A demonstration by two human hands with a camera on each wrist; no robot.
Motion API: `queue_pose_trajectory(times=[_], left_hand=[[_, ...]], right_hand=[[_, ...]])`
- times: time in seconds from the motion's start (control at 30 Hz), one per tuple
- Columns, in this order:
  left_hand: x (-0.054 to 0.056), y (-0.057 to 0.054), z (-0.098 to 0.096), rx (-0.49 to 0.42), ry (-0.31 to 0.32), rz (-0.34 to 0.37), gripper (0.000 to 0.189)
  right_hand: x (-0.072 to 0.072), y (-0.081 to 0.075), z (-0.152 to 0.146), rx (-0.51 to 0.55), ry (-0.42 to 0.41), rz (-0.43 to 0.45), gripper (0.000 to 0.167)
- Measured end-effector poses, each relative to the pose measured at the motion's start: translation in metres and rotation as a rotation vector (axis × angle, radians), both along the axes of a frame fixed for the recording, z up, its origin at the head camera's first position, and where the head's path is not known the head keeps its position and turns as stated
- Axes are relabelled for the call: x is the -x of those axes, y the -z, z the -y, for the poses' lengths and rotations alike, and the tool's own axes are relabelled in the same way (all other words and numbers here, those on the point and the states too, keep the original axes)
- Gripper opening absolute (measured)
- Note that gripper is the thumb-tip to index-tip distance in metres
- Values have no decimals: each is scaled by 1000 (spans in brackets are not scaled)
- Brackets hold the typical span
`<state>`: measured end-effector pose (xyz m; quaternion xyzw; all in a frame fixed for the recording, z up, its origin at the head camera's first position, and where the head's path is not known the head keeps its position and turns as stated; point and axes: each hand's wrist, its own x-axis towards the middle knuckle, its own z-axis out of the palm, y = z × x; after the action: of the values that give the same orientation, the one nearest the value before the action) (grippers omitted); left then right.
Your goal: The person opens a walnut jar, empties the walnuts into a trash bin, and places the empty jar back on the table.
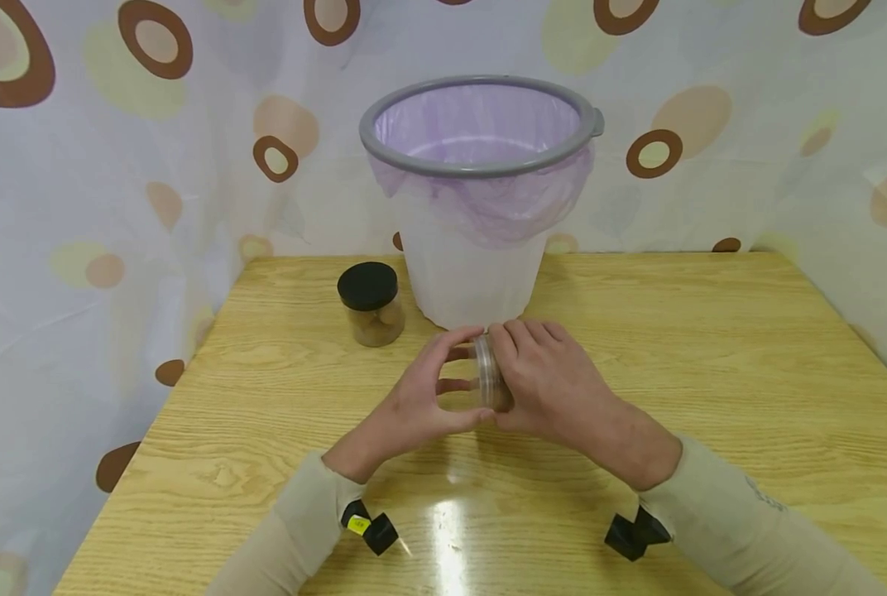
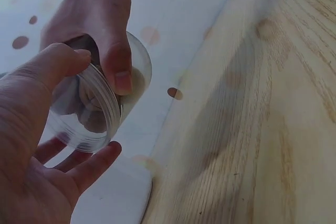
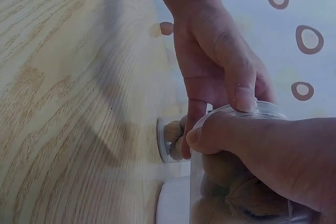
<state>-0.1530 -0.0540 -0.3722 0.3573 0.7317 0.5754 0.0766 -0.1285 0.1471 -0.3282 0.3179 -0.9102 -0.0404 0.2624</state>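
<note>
A clear plastic jar (image 3: 215,182) with brown, walnut-like nuts inside is held sideways above the wooden table. My right hand (image 1: 555,372) grips its body, fingers wrapped over the top and thumb along the near side. The jar's clear ribbed rim end (image 1: 484,372) faces left. My left hand (image 1: 414,393) pinches that end, thumb at one edge and fingertips at the opposite edge, with a gap between palm and jar. In the left wrist view, the nuts show through this end (image 2: 86,106). Left of the hands, a second jar (image 1: 374,319) with a black lid stands upright, brown contents inside.
Behind the hands stands a white bin (image 1: 473,281) with a grey rim and a purple bag liner. The wooden table (image 1: 711,356) reaches back to a wall covering (image 1: 220,149) patterned with brown rings and pale spots.
</note>
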Motion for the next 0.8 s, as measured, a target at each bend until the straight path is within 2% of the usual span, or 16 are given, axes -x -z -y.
queue_pose_trajectory(times=[0.13, 0.43, 0.6, 0.8], left_hand=[[1, -1, 0, -3, -15, 32, 85], [2, -4, 0, 18, -47, 158, 78], [1, -5, 1, 75, -81, 191, 73], [-1, -7, 2, 199, -174, 239, 60]], right_hand=[[0, 0, -1, 5, 0, 12, 80], [2, 1, -1, 17, -8, 5, 78], [1, 3, -1, 15, -8, 15, 78], [0, 6, -1, 12, 5, 51, 79]])
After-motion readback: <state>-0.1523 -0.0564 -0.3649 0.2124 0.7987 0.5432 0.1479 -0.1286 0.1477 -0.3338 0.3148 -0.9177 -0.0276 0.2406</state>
